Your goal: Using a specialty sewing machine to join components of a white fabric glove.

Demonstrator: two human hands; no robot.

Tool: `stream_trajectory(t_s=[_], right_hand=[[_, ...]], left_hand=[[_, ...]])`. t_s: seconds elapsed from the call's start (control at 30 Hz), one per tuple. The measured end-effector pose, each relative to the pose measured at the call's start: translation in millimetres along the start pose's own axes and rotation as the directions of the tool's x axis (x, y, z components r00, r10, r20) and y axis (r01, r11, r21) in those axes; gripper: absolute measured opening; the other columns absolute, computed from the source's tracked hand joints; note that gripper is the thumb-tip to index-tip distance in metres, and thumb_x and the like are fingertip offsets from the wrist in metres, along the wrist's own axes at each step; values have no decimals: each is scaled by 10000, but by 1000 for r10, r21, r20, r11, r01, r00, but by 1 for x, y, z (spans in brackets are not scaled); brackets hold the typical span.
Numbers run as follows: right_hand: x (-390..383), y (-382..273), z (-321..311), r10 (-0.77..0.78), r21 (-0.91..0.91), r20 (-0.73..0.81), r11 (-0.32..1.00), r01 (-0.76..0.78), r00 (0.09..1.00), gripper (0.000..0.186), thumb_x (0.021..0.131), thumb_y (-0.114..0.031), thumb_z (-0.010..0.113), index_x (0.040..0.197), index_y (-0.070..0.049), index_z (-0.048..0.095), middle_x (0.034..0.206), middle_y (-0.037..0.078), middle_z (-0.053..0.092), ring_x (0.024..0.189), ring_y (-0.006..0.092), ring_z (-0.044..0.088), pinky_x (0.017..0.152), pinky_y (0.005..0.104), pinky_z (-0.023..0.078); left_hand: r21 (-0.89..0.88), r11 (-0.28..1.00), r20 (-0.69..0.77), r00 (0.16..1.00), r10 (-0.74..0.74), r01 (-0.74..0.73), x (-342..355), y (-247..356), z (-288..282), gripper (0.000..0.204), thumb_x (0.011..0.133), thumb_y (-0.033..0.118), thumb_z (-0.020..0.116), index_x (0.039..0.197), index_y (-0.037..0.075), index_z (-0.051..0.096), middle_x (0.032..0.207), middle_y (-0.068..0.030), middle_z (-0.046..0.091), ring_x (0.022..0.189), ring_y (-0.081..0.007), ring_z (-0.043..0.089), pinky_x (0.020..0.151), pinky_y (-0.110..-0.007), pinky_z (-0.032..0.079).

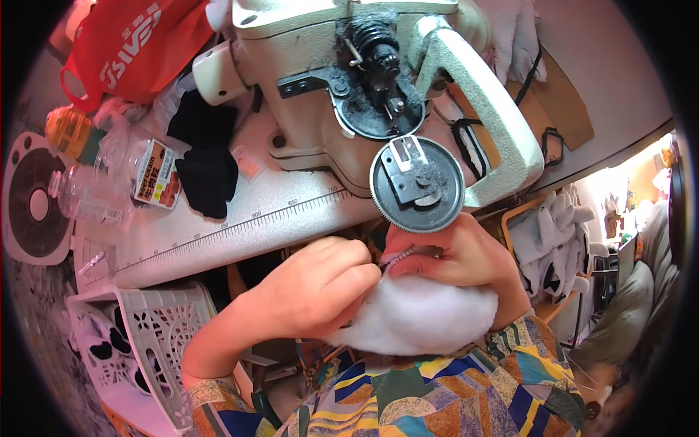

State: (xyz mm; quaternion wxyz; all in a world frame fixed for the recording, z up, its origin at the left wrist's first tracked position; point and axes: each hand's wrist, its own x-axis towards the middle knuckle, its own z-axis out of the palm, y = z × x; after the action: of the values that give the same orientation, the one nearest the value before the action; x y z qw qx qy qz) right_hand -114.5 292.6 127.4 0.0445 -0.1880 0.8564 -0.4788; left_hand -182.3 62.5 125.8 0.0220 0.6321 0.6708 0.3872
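A white fluffy plush piece [426, 313] hangs between my hands, just under the toothed round disc [419, 186] of a cream sewing machine [313, 58]. My left hand [324, 280] is closed on the piece's left edge, with the fingers curled in. My right hand [466, 251] pinches its upper edge between thumb and bent fingers, right below the disc. A pinkish, ridged edge shows at that pinch. Grey lint coats the dark needle mechanism [382, 80] above the disc. Part of the right fingers is hidden behind the disc.
A ruler-marked metal table edge [247, 222] runs in front of me. Black cloth [207, 160], a clear plastic jar [120, 164] and a red bag [138, 54] lie at left. A white basket [156, 342] stands lower left; white plush pieces [550, 237] are piled at right.
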Motion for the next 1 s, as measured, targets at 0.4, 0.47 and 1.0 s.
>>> stream_trajectory(t_s=[0.4,0.47,1.0], right_hand=[[0,6,-12,-106,-57,-249,994,95,963,360,767,-60,719,1103,-7,599,1032,132,604,954,314,571,854,409,444],[3,11,-13,-131,-108,-254,988,106,958,349,771,-67,721,1095,-15,604,1031,123,605,956,298,569,854,396,442],[45,9,-41,-238,-2,-548,959,284,802,148,727,-65,793,790,24,693,745,98,661,650,170,647,569,286,486]], left_hand=[[255,954,-89,986,-140,158,6,4,-3,254,636,108,674,866,42,589,920,-116,521,715,-252,537,574,-340,439],[317,935,-125,984,-127,161,10,1,-3,241,633,101,678,850,38,595,937,-114,546,710,-240,536,566,-331,433],[615,775,-466,859,211,143,45,-12,-38,205,739,71,730,905,41,613,849,-87,625,637,-227,557,526,-311,428]])
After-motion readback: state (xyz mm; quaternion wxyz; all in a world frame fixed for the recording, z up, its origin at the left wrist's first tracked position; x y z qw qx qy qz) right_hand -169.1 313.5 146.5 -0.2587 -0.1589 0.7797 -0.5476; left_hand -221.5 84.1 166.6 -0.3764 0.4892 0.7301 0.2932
